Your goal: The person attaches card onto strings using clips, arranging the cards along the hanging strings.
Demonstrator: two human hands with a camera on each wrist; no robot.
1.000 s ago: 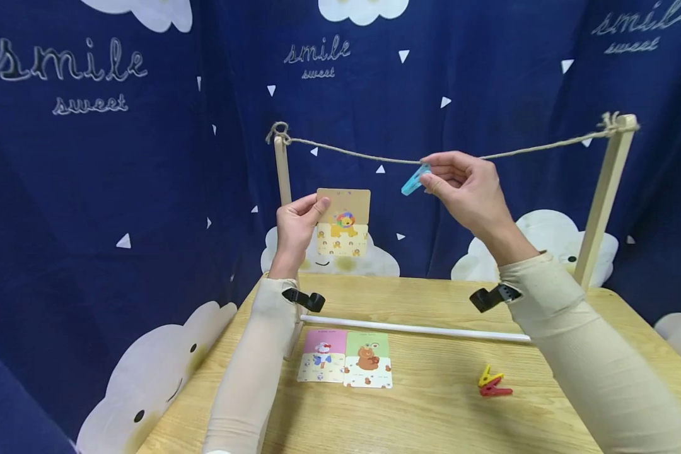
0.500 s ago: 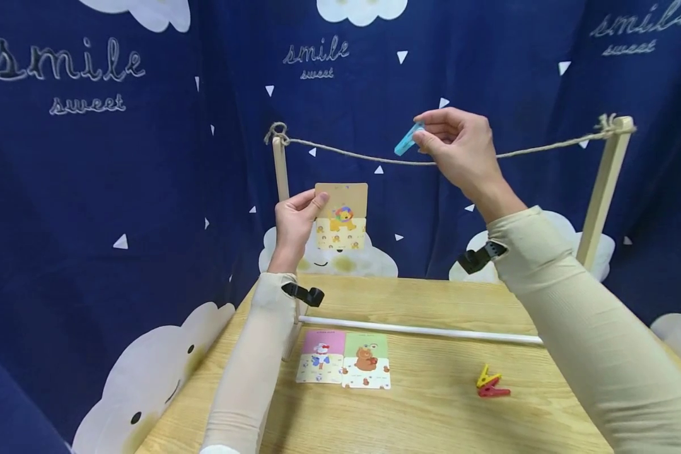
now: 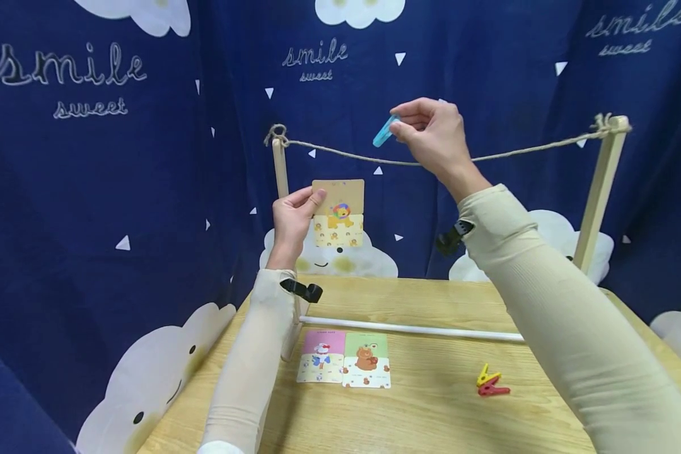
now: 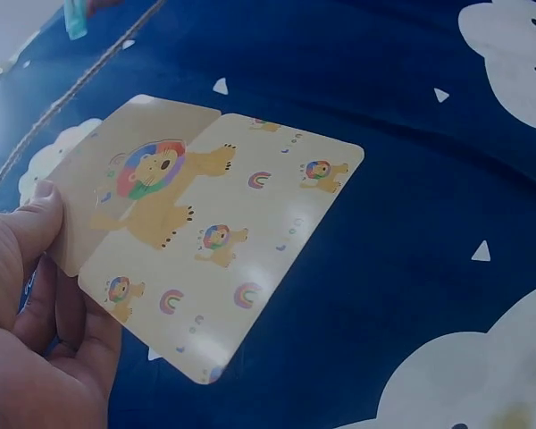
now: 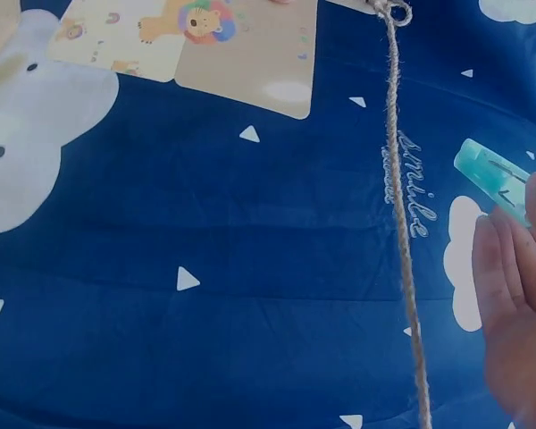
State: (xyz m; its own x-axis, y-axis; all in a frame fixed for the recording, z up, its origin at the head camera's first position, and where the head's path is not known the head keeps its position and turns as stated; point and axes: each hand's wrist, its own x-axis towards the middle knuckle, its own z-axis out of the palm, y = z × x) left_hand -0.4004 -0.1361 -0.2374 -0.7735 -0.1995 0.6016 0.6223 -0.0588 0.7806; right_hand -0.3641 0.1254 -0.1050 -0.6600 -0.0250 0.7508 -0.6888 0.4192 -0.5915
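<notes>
My left hand (image 3: 292, 221) pinches a tan and cream lion card (image 3: 338, 214) by its upper left edge, thumb in front. The card hangs upright in the air, below the twine line (image 3: 352, 155) and apart from it. Up above the line, my right hand (image 3: 436, 135) pinches a light blue clothespin (image 3: 385, 131) between thumb and fingers. In the right wrist view the clothespin (image 4: 75, 18) shows small in the left wrist's corner too, while the twine (image 5: 400, 214) runs between card and clothespin. The card's back is hidden.
Wooden posts (image 3: 600, 195) carry the twine's ends. A white rod (image 3: 414, 328) crosses low over the table (image 3: 420, 416). A pink card (image 3: 321, 357) and a green bear card (image 3: 366, 360) lie side by side. Yellow (image 3: 487, 376) and red clothespins (image 3: 494, 387) lie at the right.
My right hand has risen from the twine with the blue clothespin and moved left, above the line. The left hand has raised the lion card slightly.
</notes>
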